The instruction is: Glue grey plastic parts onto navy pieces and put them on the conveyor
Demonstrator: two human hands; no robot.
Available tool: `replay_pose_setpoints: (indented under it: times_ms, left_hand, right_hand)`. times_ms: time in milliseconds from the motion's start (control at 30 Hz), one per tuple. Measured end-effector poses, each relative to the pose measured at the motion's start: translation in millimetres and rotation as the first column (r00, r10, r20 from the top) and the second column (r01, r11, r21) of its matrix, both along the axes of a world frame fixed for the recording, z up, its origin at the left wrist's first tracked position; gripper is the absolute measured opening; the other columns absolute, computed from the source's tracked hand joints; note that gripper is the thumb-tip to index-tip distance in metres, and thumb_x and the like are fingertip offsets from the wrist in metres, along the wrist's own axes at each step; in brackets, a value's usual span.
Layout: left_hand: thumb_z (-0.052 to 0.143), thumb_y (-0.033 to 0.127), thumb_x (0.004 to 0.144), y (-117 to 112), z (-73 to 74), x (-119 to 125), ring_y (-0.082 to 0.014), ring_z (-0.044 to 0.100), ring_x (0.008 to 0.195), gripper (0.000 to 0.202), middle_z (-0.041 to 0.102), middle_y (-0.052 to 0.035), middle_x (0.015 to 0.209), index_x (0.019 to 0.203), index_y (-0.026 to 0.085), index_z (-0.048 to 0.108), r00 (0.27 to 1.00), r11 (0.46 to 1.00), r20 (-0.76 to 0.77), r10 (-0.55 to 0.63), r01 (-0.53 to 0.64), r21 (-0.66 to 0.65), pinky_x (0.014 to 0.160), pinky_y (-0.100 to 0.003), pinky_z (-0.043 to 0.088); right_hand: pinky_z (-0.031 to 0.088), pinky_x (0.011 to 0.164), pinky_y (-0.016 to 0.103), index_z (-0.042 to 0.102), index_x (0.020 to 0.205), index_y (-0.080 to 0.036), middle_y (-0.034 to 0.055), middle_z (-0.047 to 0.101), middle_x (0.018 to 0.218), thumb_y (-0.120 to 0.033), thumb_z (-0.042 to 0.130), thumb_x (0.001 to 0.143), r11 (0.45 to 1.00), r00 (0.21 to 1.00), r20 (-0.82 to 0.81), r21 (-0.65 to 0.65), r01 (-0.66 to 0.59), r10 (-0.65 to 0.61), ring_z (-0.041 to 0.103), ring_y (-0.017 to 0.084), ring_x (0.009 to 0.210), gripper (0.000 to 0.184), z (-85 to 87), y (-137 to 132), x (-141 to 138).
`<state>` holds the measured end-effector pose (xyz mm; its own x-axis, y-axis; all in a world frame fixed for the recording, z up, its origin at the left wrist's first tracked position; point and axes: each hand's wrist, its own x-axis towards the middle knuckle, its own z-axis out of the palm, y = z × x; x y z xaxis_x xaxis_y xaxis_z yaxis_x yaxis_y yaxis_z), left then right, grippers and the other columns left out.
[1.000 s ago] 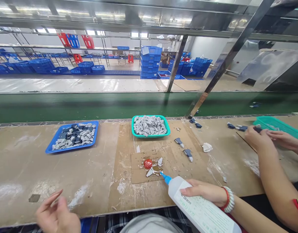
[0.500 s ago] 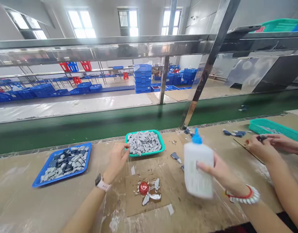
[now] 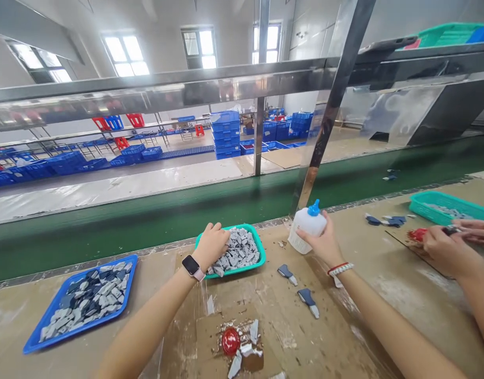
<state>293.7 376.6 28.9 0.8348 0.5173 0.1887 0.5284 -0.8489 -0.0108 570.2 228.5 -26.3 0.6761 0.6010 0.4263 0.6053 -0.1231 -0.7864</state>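
My left hand [image 3: 211,244], a watch on its wrist, reaches into the teal tray [image 3: 259,252] of small grey pieces [image 3: 239,251]; its fingers curl down into the pile, and what they grip is hidden. My right hand [image 3: 321,241] is wrapped around a white glue bottle with a blue nozzle [image 3: 307,223], which stands upright on the bench near a slanted metal post. In front of me lies a cardboard square [image 3: 209,335] with a red cap [image 3: 230,340] and a few grey slivers stuck in glue.
A blue tray [image 3: 37,340] of grey and dark pieces sits at left. Two grey-blue parts [image 3: 307,299] lie between my arms. A co-worker's hands [image 3: 447,246] work at right beside another teal tray [image 3: 431,207]. A green conveyor belt [image 3: 147,216] runs behind the bench.
My left hand moved from the tray's edge into the grey pieces. My right hand carried the glue bottle away from me and set it upright by the post.
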Motion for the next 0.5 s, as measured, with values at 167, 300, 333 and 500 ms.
replay_pose_setpoints:
  times_ms: [167, 300, 333, 500]
  left_hand:
    - [0.035, 0.016, 0.086, -16, 14.4, 3, -0.0281, 0.044, 0.093, 0.021, 0.056, -0.0142, 0.088, 0.096, 0.013, 0.054, 0.996, 0.997, 0.063, -0.060, 0.063, -0.042, 0.083, -0.044, 0.029]
    - [0.031, 0.018, 0.090, -68, 29.0, 20, -0.0192, 0.049, 0.092, 0.027, 0.053, -0.0079, 0.102, 0.112, 0.021, 0.045, 0.959, 0.945, 0.109, -0.260, 0.276, -0.176, 0.079, -0.030, 0.037]
    - [0.033, 0.019, 0.090, -83, 30.7, 26, -0.0165, 0.051, 0.090, 0.025, 0.054, -0.0052, 0.101, 0.112, 0.023, 0.045, 0.937, 0.908, 0.112, -0.331, 0.349, -0.231, 0.077, -0.026, 0.038]
    - [0.058, 0.024, 0.078, -137, 22.6, 46, -0.0144, 0.058, 0.075, 0.026, 0.062, 0.0003, 0.086, 0.099, 0.021, 0.044, 0.901, 0.781, 0.149, -0.408, 0.429, -0.455, 0.060, -0.021, 0.042]
  right_hand:
    - [0.035, 0.088, 0.038, 0.021, 0.134, -0.012, 0.0216, 0.033, 0.125, -0.042, 0.055, 0.078, 0.984, 0.996, 0.041, 0.162, 0.070, -0.078, 0.035, 0.022, 0.116, 0.073, 33.8, -51, -28]
    - [0.038, 0.089, 0.036, 0.045, 0.121, -0.027, 0.0095, 0.038, 0.124, -0.032, 0.056, 0.079, 0.945, 0.943, 0.070, 0.020, -0.327, 0.325, 0.044, 0.021, 0.108, 0.044, 53.5, -90, -80]
    - [0.041, 0.087, 0.035, 0.045, 0.121, -0.029, 0.0082, 0.038, 0.124, -0.033, 0.056, 0.079, 0.897, 0.897, -0.014, -0.017, -0.442, 0.442, 0.047, 0.020, 0.104, 0.044, 53.5, -97, -92]
    - [0.049, 0.072, 0.033, 0.058, 0.104, -0.028, 0.0036, 0.057, 0.092, -0.040, 0.060, 0.075, 0.827, 0.750, -0.450, -0.046, -0.561, 0.484, 0.055, 0.017, 0.077, 0.031, 31.2, -115, -112]
